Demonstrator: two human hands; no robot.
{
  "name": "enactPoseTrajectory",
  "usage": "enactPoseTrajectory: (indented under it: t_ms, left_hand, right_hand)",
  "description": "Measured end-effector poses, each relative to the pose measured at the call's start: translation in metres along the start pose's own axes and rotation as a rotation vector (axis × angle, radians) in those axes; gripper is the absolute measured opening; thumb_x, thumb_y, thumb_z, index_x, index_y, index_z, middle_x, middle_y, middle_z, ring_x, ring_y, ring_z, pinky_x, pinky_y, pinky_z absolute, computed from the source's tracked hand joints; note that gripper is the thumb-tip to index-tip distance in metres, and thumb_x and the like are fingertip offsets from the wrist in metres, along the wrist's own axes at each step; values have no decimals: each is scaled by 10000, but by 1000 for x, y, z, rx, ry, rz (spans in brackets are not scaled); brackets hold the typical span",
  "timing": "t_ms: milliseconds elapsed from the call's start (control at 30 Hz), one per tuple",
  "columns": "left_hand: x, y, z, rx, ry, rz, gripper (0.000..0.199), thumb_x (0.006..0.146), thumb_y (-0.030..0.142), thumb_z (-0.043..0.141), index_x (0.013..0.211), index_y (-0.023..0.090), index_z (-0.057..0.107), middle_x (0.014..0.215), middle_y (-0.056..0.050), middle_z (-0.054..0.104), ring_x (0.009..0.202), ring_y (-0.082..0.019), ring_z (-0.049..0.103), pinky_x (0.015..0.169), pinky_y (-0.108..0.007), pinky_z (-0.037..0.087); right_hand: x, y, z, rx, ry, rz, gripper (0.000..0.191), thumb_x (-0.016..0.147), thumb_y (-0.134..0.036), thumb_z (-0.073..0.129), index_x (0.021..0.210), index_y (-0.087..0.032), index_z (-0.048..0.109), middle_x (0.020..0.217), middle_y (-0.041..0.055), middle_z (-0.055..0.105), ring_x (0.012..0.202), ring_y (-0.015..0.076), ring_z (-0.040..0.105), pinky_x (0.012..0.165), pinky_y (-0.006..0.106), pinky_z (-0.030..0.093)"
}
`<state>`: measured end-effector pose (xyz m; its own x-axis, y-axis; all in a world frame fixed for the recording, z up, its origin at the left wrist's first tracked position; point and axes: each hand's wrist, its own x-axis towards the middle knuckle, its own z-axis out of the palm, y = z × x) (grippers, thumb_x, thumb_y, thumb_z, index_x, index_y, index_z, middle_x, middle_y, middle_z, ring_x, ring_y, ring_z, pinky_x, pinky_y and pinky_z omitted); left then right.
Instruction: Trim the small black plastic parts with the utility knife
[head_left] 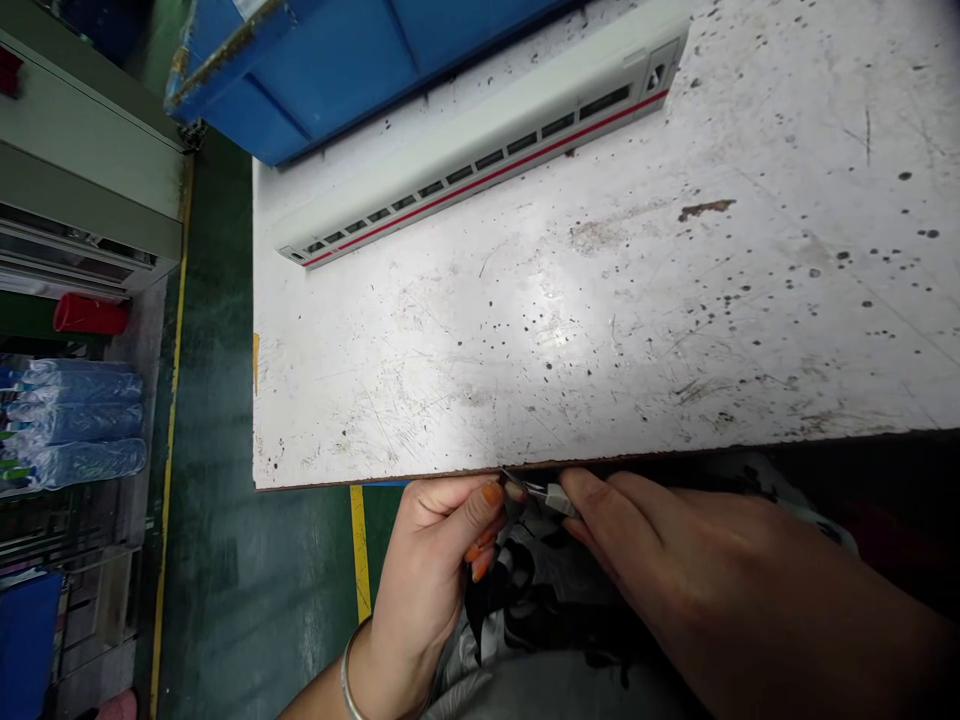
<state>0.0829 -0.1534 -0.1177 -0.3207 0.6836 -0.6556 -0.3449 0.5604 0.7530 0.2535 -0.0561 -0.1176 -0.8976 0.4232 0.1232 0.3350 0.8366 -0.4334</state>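
At the table's front edge, my left hand (442, 540) is closed, thumb and fingertips pinching something small and dark that I cannot make out. Close beside it, my right hand (660, 550) grips a small tool with a pale handle (560, 499) and a thin metal tip. The tip reaches to the fingertips of my left hand; its exact kind is hidden by the grip. Farther back on the white table (420, 370) lies a model train car shell (480, 150), white-grey with a red stripe and a row of window openings.
A blue plastic crate (337, 70) stands behind the train shell. The tabletop is scratched and dark-spotted. Left of the table runs a green floor (217, 400) with yellow lines. Beyond it are wrapped water bottles (79, 425), a red bucket (90, 314) and a blue bin (30, 640).
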Motion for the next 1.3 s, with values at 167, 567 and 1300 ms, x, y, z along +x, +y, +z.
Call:
enactPoseTrajectory:
  t_ms: [167,567,1300]
  left_hand:
    - [0,0,0,3,-1,1,498,859,440,670,504,154,469,454,47,340,439,-60,268,444,-237,175]
    - [-2,0,-1,23,7,-2,516,880,441,641,508,163,416,472,44,327,453,-68,256,454,-249,177]
    - [-1,0,0,-9,11,-16,345,846,418,682,650,135,653,486,51,325,435,-56,277,419,-207,202]
  right_hand:
    - [-2,-1,-1,60,23,0,453,649,-80,426,1012,-99,696,621,29,573,402,176,534,440,314,575]
    - [0,-7,1,-29,105,26,463,644,-93,430,998,-81,728,577,26,545,375,170,514,384,302,541]
    - [5,-16,3,-206,41,99,318,773,-146,469,1021,-188,664,518,17,511,379,167,440,355,265,344]
